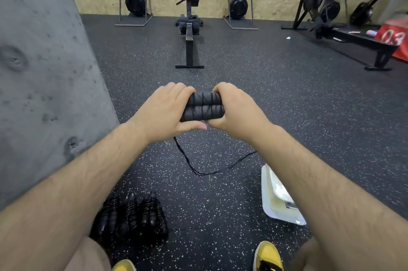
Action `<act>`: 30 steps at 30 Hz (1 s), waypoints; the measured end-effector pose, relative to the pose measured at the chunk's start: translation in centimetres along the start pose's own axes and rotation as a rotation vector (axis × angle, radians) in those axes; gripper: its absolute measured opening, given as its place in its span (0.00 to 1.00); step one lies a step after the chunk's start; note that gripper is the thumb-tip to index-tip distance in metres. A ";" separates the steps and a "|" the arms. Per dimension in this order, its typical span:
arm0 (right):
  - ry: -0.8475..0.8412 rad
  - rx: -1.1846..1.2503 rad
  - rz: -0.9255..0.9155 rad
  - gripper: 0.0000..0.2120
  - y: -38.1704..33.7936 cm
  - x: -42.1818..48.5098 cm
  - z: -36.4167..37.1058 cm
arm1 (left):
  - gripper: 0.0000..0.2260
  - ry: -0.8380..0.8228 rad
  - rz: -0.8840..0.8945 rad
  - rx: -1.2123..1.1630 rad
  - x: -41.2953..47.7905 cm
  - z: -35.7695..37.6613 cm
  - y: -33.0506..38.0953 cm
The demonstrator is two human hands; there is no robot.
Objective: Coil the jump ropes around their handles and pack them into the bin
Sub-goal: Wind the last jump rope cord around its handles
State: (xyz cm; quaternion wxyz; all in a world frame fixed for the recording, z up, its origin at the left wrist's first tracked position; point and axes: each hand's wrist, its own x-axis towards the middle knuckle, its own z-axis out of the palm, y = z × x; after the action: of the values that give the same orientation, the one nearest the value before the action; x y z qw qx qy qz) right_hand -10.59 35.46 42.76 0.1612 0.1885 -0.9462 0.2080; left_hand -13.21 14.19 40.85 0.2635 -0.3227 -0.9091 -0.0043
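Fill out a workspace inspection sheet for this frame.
Surface: speckled rubber floor.
Job's things: paired handles partly wound with rope; wound ropes piled on the floor at left; white bin at right, partly behind the forearm.
Clutter: small white scrap far off.
Grippers: left hand and right hand each grip one end of the handles.
Cables: loose rope tail hangs in a loop below the hands.
Surroundings: rowing machines by the wall, concrete pillar, red box.

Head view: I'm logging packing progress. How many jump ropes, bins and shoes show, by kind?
Held jump rope: 1
Coiled jump ropes on floor: 3, though blurred
White bin: 1
Yellow shoes: 2
Total: 7
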 end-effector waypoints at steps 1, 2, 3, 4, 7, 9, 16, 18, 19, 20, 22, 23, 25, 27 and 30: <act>0.005 0.006 0.002 0.20 0.0 -0.1 0.0 | 0.39 0.008 0.005 0.018 0.1 -0.1 0.1; 0.010 0.025 0.012 0.21 0.2 -0.1 0.0 | 0.38 0.014 0.006 0.020 0.2 -0.2 0.3; 0.023 0.074 0.025 0.23 0.4 -0.3 0.1 | 0.38 0.017 0.002 0.013 0.1 -0.4 0.4; 0.035 0.160 0.042 0.28 0.6 -0.4 0.3 | 0.39 0.024 -0.006 0.003 0.0 -0.5 0.6; 0.073 0.529 0.102 0.56 0.7 -1.2 1.0 | 0.40 0.066 0.001 0.004 -0.4 -0.9 0.5; 0.045 0.777 0.204 0.63 1.0 -1.2 2.0 | 0.39 0.089 -0.021 -0.019 -0.5 -1.4 0.1; -0.324 0.665 0.139 0.33 -2.9 0.2 7.1 | 0.38 0.202 -0.168 -0.361 -0.8 -4.0 0.4; -0.438 0.700 0.096 0.31 -5.3 0.6 8.2 | 0.38 0.223 -0.187 -0.435 -1.2 -4.7 0.8; -0.476 0.701 0.063 0.25 -6.2 0.9 8.8 | 0.37 0.228 -0.194 -0.457 -1.5 -5.1 0.7; -0.500 0.686 0.042 0.17 -6.7 1.0 9.4 | 0.37 0.228 -0.202 -0.467 -2.0 -5.5 0.4; -0.532 0.718 0.048 0.13 -6.9 1.3 9.6 | 0.37 0.224 -0.220 -0.446 -2.8 -6.1 -0.8; -0.548 0.737 0.060 0.14 -6.7 1.4 9.3 | 0.37 0.219 -0.229 -0.418 -3.4 -6.2 -1.5; -0.547 0.707 0.066 0.14 -5.5 1.7 8.2 | 0.37 0.200 -0.233 -0.340 -4.6 -6.3 -3.2; -0.518 0.664 0.076 0.13 -3.7 1.9 6.7 | 0.37 0.171 -0.220 -0.262 -5.9 -6.3 -5.0; -0.422 0.581 0.103 0.11 -1.4 1.7 4.2 | 0.38 0.111 -0.171 -0.175 -7.3 -6.0 -6.8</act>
State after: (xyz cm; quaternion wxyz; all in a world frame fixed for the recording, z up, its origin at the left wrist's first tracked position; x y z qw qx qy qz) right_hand -12.40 31.88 40.22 -0.1088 0.2173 -0.8683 0.4325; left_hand -9.61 3.44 43.63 0.2829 -0.2649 -0.9135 -0.1237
